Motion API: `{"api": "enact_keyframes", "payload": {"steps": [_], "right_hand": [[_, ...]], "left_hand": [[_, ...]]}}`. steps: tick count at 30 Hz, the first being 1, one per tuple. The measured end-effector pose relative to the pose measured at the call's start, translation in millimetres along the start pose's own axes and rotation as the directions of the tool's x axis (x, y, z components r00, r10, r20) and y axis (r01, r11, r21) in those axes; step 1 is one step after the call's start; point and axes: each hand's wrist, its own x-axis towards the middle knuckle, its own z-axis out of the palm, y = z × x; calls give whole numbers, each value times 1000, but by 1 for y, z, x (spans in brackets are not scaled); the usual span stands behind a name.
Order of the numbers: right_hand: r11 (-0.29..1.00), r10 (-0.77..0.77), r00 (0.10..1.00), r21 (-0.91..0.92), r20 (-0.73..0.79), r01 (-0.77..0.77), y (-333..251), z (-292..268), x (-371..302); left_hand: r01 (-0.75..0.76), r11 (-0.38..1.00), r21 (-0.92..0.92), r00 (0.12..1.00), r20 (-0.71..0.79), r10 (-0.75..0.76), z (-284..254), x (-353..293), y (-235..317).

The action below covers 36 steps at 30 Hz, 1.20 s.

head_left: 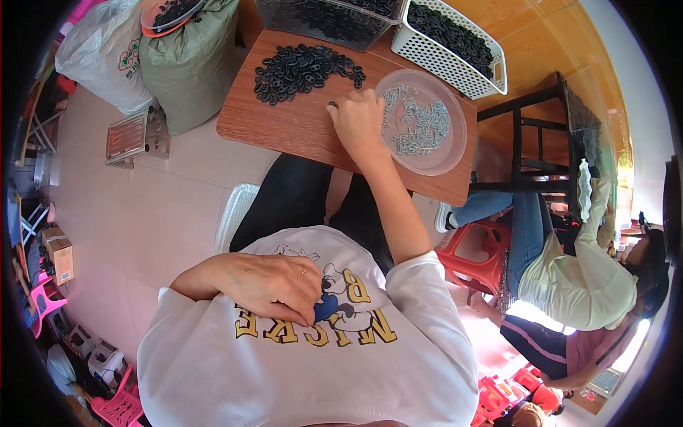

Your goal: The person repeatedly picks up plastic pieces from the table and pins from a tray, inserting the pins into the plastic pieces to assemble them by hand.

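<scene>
My right hand [357,122] reaches over the brown table [249,121], its fingers curled down beside the rim of a clear round tray [455,153]. A small dark bit shows at its leftmost fingertip; what the fingers pinch, if anything, is hidden. Small silvery metal hooks [427,128] lie scattered in the tray. Left of the hand spreads a heap of black oval rings [306,71]. My left hand [267,285], with a ring on one finger, rests against my white shirt [320,377]. Its fingers are bent and closed, the fingertips turned under and out of sight.
A clear bin [334,25] and a white perforated basket [455,64], both with black pieces, border the table's far side. Full sacks [188,71] and a small metal stool [130,136] stand left. On the right are a black frame [537,142], red stool [469,256] and other people [576,285].
</scene>
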Motion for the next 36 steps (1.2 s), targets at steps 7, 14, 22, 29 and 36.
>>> {"api": "enact_keyframes", "payload": {"steps": [7,14,22,29,36], "right_hand": [[997,-40,998,-71,-46,37,-1,20,0],[854,51,998,519,-20,-33,-21,-23,-40],[-253,275,750,798,602,-548,0,-46,-168],[-380,437,645,778,627,-499,31,-20,-234],[-604,328,706,714,628,-355,43,-7,-238]], "left_hand": [[-232,874,-427,971,-151,184,-9,-19,-12],[359,880,-311,625,-621,-474,-31,3,-17],[572,815,90,564,-765,-311,-96,81,-78],[665,521,534,669,-737,-98,-159,149,-158],[696,432,574,698,-681,-219,-181,183,-195]]}}
